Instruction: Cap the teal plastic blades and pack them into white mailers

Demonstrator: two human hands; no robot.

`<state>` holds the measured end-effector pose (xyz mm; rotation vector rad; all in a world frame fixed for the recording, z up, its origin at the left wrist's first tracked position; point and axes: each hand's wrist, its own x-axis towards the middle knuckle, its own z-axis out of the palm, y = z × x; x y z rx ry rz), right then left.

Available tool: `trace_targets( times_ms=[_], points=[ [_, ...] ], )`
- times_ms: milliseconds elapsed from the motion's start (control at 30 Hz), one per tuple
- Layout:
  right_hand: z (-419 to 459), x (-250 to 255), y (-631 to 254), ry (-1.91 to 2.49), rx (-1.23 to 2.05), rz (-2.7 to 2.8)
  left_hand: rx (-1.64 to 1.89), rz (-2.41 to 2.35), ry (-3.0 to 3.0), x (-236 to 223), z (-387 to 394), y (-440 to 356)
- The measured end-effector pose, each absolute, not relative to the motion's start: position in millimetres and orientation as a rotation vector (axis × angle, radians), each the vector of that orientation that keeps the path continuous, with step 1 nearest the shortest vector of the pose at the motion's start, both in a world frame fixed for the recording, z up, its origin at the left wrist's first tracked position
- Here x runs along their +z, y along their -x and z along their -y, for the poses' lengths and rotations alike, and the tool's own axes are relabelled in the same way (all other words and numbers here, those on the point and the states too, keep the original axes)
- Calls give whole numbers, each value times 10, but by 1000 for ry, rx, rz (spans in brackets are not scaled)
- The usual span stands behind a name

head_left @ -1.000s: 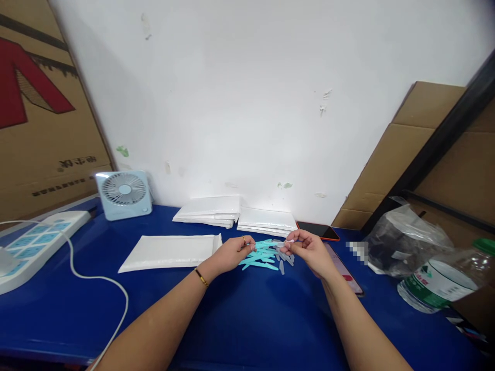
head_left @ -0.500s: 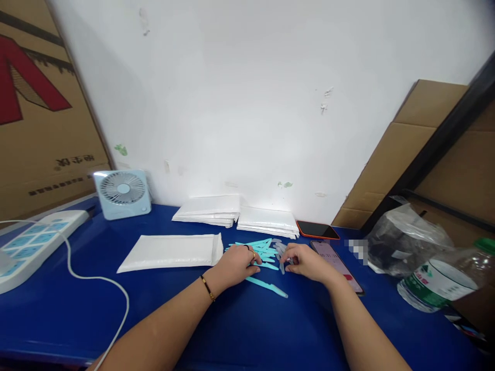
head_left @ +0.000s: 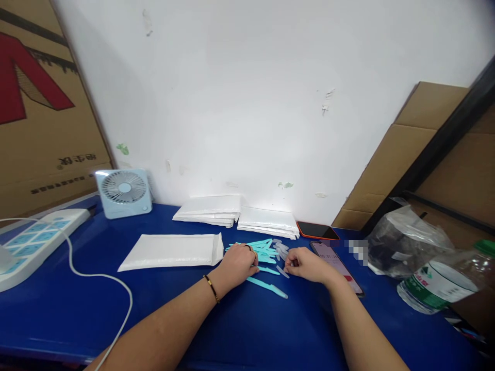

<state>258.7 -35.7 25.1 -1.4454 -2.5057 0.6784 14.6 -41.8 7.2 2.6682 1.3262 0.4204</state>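
Note:
My left hand (head_left: 240, 264) is closed, thumb and fingers pinched at the handle end of a turquoise eyebrow razor (head_left: 269, 270). Several more turquoise razors (head_left: 263, 245) lie in a loose pile just beyond its fingers. Nearer to me, a single razor (head_left: 270, 287) rests apart on the table. My right hand (head_left: 303, 264) is closed too, its fingertips pinched at a small translucent cap (head_left: 283, 272) beside the blade end of the razor. Between the pile and my right hand lie several other translucent caps (head_left: 280, 248). The fingers partly hide what they grip.
A white padded envelope (head_left: 170, 251) lies at left; two envelope stacks (head_left: 209, 208) sit against the wall. Two phones, one orange-edged (head_left: 319, 230) and one lit (head_left: 338, 265), lie right. Around them are a plastic bag (head_left: 402, 242), bottle (head_left: 436, 283), fan (head_left: 124, 193) and power strip (head_left: 42, 245).
My right hand has drawn its fingers together; the cap at its fingertips has turned and lies slantwise near the razor. The razor at my left fingers has shifted slightly toward me.

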Motion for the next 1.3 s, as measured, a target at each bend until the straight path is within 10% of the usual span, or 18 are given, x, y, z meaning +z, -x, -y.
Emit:
trace_targets(
  times_ms=[1300],
  points=[
    [380, 288, -2557, 1487, 747, 2397, 446, -1362, -2599, 118, 462, -150]
  ],
)
